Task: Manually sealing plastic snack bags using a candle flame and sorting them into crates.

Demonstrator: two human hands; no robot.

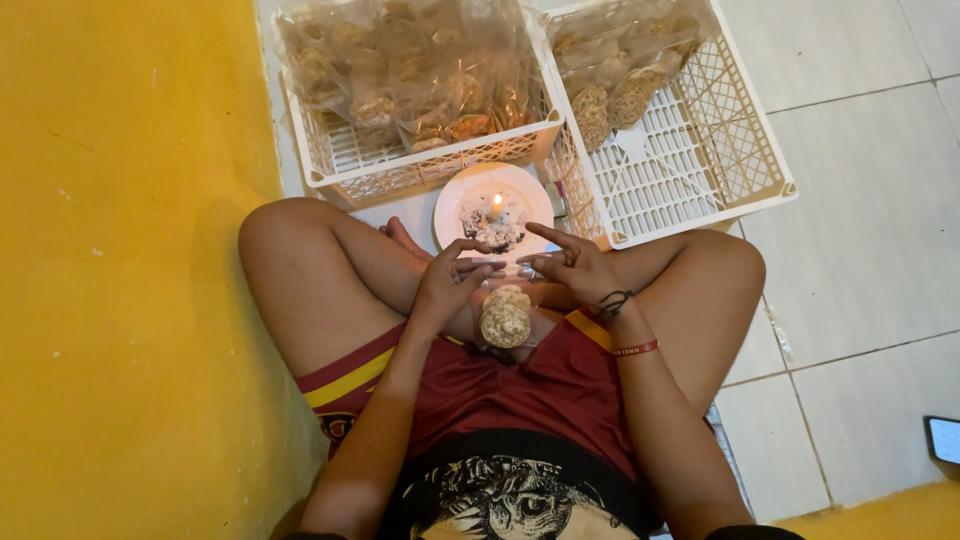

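Left hand (452,275) and right hand (570,262) fingertip to fingertip, pinching.

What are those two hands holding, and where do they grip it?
Both hands, left hand and right hand, pinch the top edge of a clear bag of round crackers; the bag hangs below the fingers.

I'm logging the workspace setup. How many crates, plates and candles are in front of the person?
Crates: 2, the left crate and the right crate
Plates: 1, the plate
Candles: 1, the candle, lit, on the plate
Total: 4
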